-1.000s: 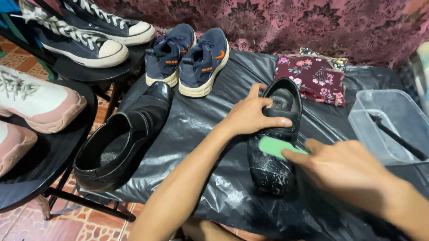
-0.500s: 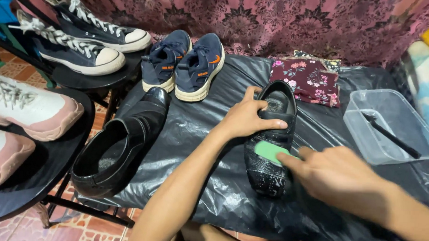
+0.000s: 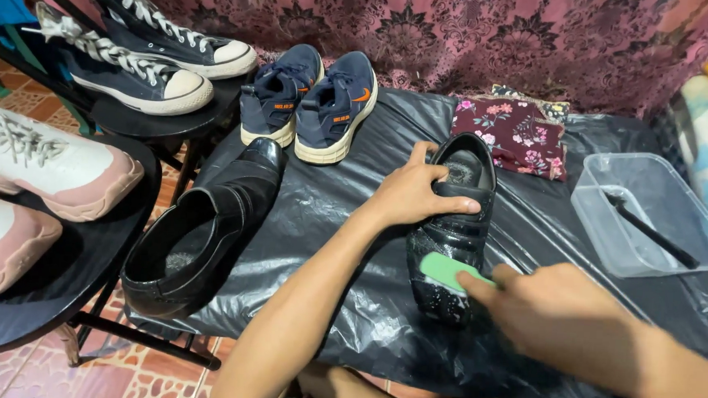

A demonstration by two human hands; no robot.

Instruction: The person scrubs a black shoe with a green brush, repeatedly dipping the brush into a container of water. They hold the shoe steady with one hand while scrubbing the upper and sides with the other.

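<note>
— What's nearest the camera?

— The right hand (image 3: 560,311), its grip closed around a green brush (image 3: 444,271) that rests on the wet toe of a black leather shoe (image 3: 450,235).

— And the shoe itself?

— It lies on the desk's black plastic sheet (image 3: 345,222), toe toward the person, near the middle. The left hand (image 3: 414,194) comes in across it, its grip wrapped over the shoe's strap, thumb at the opening's edge.

— Anything beside it?

— Its black mate (image 3: 201,228) sits well apart to the left, at the sheet's edge. To the right stands a clear plastic tub (image 3: 607,226) with a dark brush handle (image 3: 651,232) inside.

— Further back?

— A pair of navy sneakers (image 3: 310,101) with pale soles, side by side, and a folded floral cloth (image 3: 520,135) to their right. On round black stools at left: pink-and-white sneakers (image 3: 48,178) near, navy high-tops (image 3: 145,51) beyond. A patterned maroon fabric (image 3: 425,27) hangs behind everything.
</note>
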